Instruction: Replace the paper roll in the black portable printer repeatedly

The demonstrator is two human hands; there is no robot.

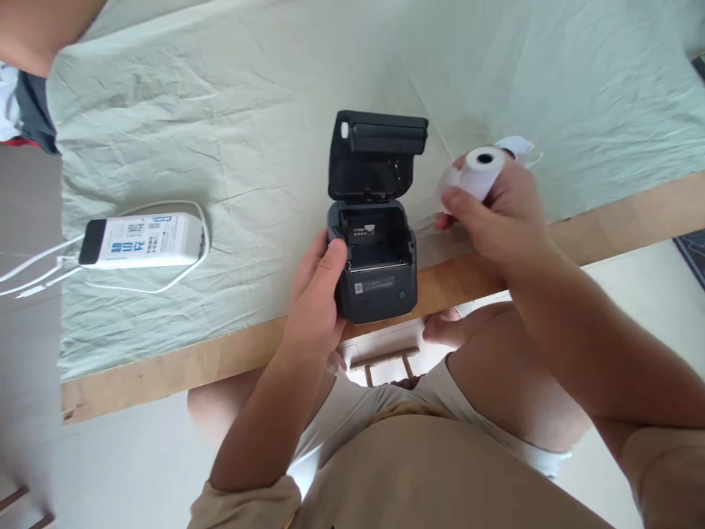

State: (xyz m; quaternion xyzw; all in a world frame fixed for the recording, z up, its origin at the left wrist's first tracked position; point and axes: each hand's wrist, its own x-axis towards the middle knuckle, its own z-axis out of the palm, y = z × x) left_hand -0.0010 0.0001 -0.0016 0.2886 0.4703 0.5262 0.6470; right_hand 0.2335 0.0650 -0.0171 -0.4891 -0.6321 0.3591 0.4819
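A small black label printer (380,290) sits at the table's near edge with its lid (380,136) raised and its paper bay showing. My left hand (316,294) grips the printer's left side, the thumb over the upper corner. To the right of the printer, my right hand (507,209) is closed around a white paper roll (482,173) with a dark core hole facing up. Beyond those fingers, a piece of white paper and a second dark round end show; whether they belong to another roll I cannot tell.
A white power adapter (146,241) with blue print and white cables lies at the left on the pale green cloth (247,110). The table's wooden edge (220,360) runs along the near side. Another person's arm (44,29) reaches in at top left.
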